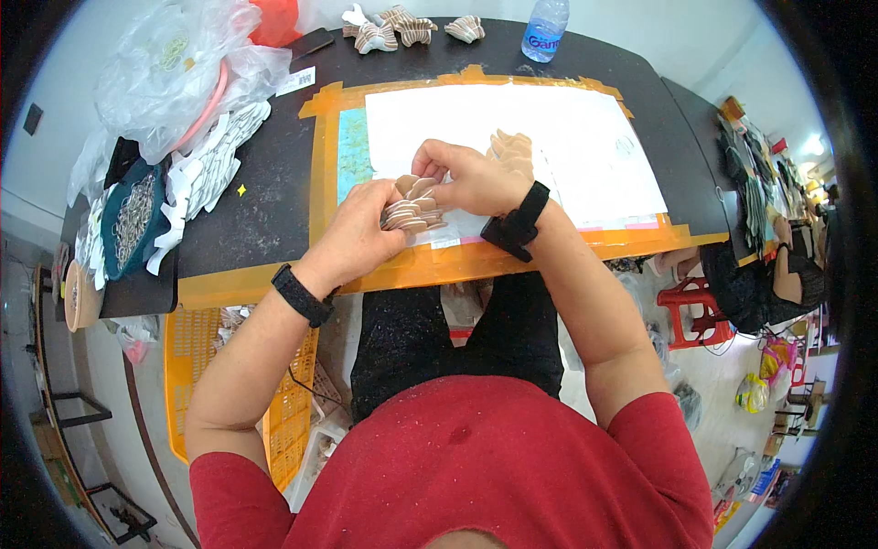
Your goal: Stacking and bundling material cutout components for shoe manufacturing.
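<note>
Between my two hands is a bunch of small, flat, tan pieces with white edges [416, 212], layered over one another. My left hand [364, 227] is closed round its left side. My right hand [468, 180] pinches at its upper right, with fingers bent over the pieces. A second group of similar tan pieces [512, 151] lies on the white sheet [585, 137] just beyond my right hand. That sheet covers most of a light blue panel [353, 146], which shows at the left. Orange tape [265, 285] frames the work area. Both wrists wear black bands.
More striped brown-and-white bundles [373, 37] and a water bottle [546, 29] stand along the far edge. At left are plastic bags [169, 73], stacked white pieces [219, 137] and a teal tray of small metal parts [135, 220]. A yellow crate [192, 352] sits below the table.
</note>
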Tool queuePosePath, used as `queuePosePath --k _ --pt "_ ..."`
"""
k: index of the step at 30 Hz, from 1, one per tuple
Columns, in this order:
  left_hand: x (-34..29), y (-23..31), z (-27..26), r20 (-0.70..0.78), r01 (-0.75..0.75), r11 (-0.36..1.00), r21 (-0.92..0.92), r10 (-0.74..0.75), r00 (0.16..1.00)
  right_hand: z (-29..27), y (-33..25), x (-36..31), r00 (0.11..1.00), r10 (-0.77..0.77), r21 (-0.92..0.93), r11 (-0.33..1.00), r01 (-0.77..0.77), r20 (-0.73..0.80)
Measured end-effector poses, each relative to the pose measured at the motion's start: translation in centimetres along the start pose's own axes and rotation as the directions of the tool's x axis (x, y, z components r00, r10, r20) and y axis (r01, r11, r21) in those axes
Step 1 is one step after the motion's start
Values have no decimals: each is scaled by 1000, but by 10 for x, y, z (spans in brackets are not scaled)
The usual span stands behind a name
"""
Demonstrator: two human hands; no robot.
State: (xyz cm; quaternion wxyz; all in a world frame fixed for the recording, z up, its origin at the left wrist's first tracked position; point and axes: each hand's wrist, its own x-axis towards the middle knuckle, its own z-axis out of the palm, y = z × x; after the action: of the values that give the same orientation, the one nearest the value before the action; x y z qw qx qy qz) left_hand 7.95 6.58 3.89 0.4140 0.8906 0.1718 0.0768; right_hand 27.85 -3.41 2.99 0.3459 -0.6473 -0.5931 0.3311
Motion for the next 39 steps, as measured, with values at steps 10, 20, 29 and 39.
queuePosePath --k 10,20,29,39 --pt "-2 -1 7 -135 -58 989 -133 40 990 2 5 5 987 -119 26 993 117 111" --pt "4 -19 11 -62 -57 996 -63 53 997 29 3 -28 926 -138 -200 977 71 -350" --pt "8 -3 11 -89 -23 991 -128 12 996 54 -8 -29 806 -212 -181 975 132 -552" --pt "6 -14 13 -108 -12 999 -34 8 994 61 -15 -60 880 -244 -557 830 -28 -408"
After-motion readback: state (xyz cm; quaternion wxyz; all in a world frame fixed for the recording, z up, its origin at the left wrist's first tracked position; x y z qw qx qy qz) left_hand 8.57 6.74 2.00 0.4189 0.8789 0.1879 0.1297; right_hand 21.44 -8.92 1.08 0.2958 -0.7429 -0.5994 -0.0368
